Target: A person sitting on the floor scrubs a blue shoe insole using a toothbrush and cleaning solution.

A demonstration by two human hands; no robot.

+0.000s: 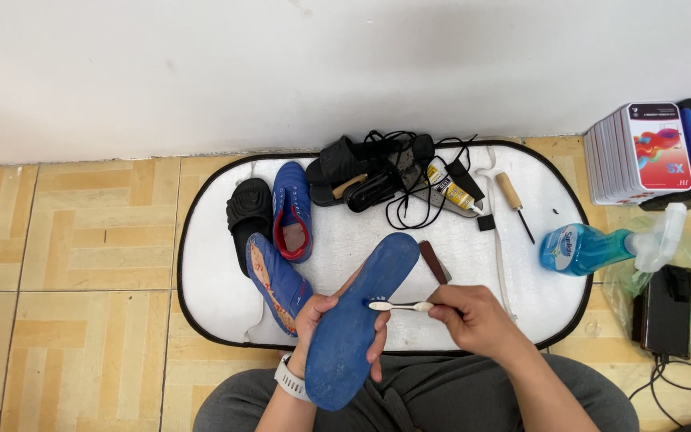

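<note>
Left hand (321,320): fingers clamped round the blue insole (357,320), thumb across its face. Right hand (469,316): fingertips pinched together on a white toothbrush (400,306), its head touching the insole beside the left fingers.

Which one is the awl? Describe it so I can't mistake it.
Start at the white mat with black edging on the tiled floor. On its right part, left of the blue spray bottle, lies the awl: the only tool there with a pale wooden handle and thin dark spike.
</note>
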